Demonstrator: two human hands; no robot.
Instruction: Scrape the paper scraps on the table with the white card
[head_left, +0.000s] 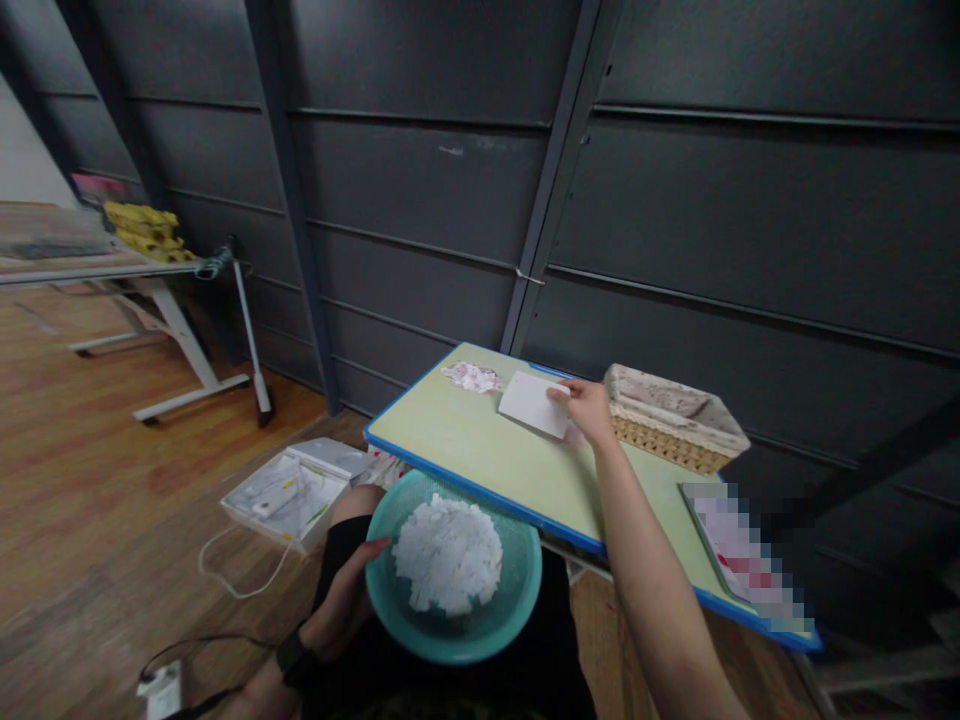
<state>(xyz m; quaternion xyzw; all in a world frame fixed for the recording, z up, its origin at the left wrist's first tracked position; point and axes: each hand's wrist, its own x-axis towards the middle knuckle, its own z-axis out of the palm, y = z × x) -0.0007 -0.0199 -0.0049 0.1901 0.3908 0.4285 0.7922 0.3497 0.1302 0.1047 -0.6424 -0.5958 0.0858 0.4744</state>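
I see one teal colander [517, 600] on the lap [561, 625], paper scraps [448, 553] past counting inside; the left hand [346, 592] clasps its rim, fingers mostly hidden. Fingers of the right hand [587, 408] pinch one white card [531, 402] over the yellow-green counter [465, 440], where pixelation masks one flat item [739, 550]. Dark panelled wall [420, 190] behind.

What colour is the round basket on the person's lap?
The round basket is turquoise green, seen best in the head view.
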